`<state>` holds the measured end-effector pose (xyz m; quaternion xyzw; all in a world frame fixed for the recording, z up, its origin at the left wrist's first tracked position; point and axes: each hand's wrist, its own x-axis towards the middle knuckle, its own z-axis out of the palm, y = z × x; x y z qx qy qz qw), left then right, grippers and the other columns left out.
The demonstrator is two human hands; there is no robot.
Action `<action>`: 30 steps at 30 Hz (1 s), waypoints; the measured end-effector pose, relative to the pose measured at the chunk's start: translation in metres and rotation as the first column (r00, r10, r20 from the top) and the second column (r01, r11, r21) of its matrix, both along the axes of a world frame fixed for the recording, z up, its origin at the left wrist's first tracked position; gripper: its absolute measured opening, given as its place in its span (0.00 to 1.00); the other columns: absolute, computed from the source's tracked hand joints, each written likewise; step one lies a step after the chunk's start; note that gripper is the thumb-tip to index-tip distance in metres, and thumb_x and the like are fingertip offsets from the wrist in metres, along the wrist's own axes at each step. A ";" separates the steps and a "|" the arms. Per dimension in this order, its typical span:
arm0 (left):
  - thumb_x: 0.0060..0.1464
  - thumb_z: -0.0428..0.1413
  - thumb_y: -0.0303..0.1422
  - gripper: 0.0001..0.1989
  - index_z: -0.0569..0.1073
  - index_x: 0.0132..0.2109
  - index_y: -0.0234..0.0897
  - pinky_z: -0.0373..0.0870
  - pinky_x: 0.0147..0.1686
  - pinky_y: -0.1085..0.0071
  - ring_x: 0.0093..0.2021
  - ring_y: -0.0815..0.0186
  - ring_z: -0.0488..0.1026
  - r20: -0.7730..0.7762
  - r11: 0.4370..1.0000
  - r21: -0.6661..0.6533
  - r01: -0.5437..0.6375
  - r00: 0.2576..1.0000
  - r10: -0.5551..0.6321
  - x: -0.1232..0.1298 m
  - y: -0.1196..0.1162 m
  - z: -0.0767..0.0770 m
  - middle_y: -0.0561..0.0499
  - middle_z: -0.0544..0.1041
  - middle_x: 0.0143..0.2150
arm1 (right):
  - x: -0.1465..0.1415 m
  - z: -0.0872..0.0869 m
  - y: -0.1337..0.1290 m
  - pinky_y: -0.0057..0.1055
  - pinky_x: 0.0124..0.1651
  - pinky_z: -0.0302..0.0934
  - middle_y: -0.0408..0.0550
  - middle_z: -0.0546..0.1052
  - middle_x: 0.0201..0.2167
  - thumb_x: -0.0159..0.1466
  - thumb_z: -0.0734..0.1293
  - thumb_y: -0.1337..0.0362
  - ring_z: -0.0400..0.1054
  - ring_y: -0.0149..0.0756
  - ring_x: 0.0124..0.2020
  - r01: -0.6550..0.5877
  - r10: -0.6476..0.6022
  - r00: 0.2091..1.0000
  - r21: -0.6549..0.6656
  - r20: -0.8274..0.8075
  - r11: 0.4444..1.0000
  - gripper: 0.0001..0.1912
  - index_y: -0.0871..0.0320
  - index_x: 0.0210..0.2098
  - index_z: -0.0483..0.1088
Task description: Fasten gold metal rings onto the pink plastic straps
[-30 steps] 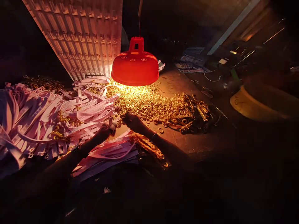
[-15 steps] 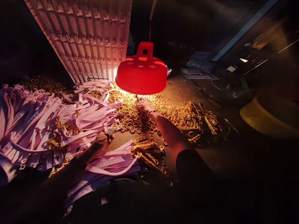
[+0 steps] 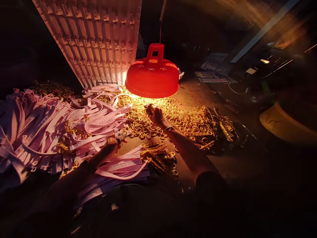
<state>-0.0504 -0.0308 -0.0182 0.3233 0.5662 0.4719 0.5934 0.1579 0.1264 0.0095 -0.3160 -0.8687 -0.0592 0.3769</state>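
Observation:
My left hand (image 3: 114,142) is closed around the end of a pale pink strap, beside a heap of pink straps (image 3: 59,122). My right hand (image 3: 156,116) is over the pile of gold rings (image 3: 141,127), its fingers drawn together; what they hold, if anything, is too small to make out. Below my hands lies a bundle of pink straps (image 3: 121,165) with twisted gold chain pieces (image 3: 158,155) at its right end.
A red lamp (image 3: 152,79) hangs low above the rings. Behind it on the left stands a ridged panel (image 3: 94,39). More gold chains (image 3: 224,127) lie at the right, with printed papers (image 3: 211,76) farther back and a yellow container (image 3: 284,127) at far right.
My right hand has drawn back slightly from under the lamp, and its fingers have come together above the rings. My left hand keeps its grip. The whole view has shifted a little.

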 end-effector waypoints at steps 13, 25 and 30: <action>0.36 0.69 0.35 0.18 0.67 0.19 0.33 0.42 0.16 0.74 0.13 0.79 0.51 0.071 1.000 0.018 -0.013 0.997 0.012 0.020 0.028 0.023 0.58 0.62 0.13 | -0.037 -0.026 -0.087 0.38 0.48 0.69 0.53 0.79 0.42 0.61 0.69 0.54 0.73 0.41 0.43 -0.377 0.035 0.878 -0.646 -0.477 0.664 0.19 0.59 0.46 0.72; 0.38 0.64 0.33 0.13 0.68 0.19 0.34 0.48 0.17 0.75 0.16 0.77 0.54 0.048 0.965 0.256 -0.062 0.998 0.052 0.018 0.033 0.017 0.57 0.63 0.14 | -0.037 -0.033 -0.074 0.30 0.39 0.68 0.49 0.78 0.40 0.57 0.72 0.47 0.73 0.35 0.39 -0.765 -0.171 0.644 -0.626 -0.746 -0.150 0.25 0.57 0.47 0.70; 0.40 0.62 0.29 0.09 0.68 0.22 0.33 0.55 0.22 0.75 0.22 0.75 0.60 -0.155 0.887 0.459 0.037 0.987 0.039 0.011 0.037 0.013 0.56 0.66 0.20 | -0.045 -0.035 -0.077 0.22 0.27 0.62 0.40 0.74 0.25 0.54 0.76 0.54 0.66 0.23 0.22 -0.764 -0.252 0.645 -0.614 -0.721 -0.198 0.20 0.59 0.38 0.69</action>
